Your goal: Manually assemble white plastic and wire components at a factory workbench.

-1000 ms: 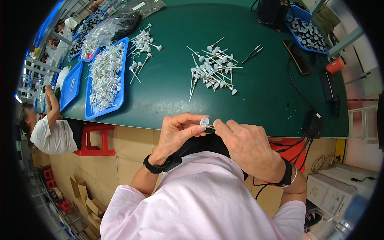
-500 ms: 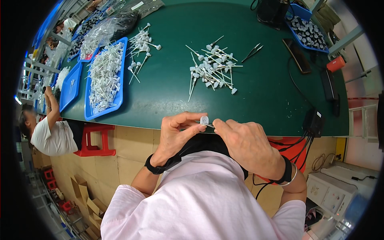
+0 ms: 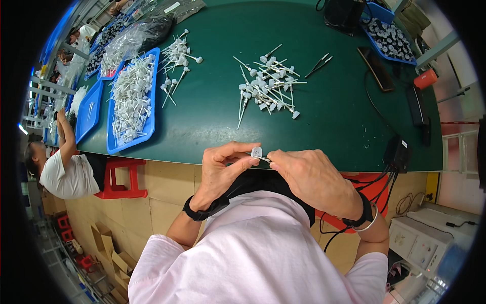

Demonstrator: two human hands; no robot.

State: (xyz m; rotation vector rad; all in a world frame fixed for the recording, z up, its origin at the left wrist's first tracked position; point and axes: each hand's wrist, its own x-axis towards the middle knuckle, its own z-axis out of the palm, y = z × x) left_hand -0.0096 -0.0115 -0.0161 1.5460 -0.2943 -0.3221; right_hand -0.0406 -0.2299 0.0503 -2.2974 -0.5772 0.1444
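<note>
My left hand (image 3: 223,169) and my right hand (image 3: 306,177) meet at the near edge of the green table (image 3: 212,111). Between their fingertips they pinch one small white plastic part with a thin stem (image 3: 257,153). The left fingers hold its capped end and the right fingers hold the stem. Straight ahead on the table lies a loose pile of the same white stemmed parts (image 3: 266,90). A smaller group of these parts (image 3: 177,55) lies further left.
A blue tray (image 3: 152,109) full of white parts sits at the left, with more blue trays and plastic bags behind it. Tweezers (image 3: 320,63), a dark phone (image 3: 377,68), cables and a black box (image 3: 399,152) lie right. Another person (image 3: 63,167) sits at far left beside a red stool (image 3: 121,177).
</note>
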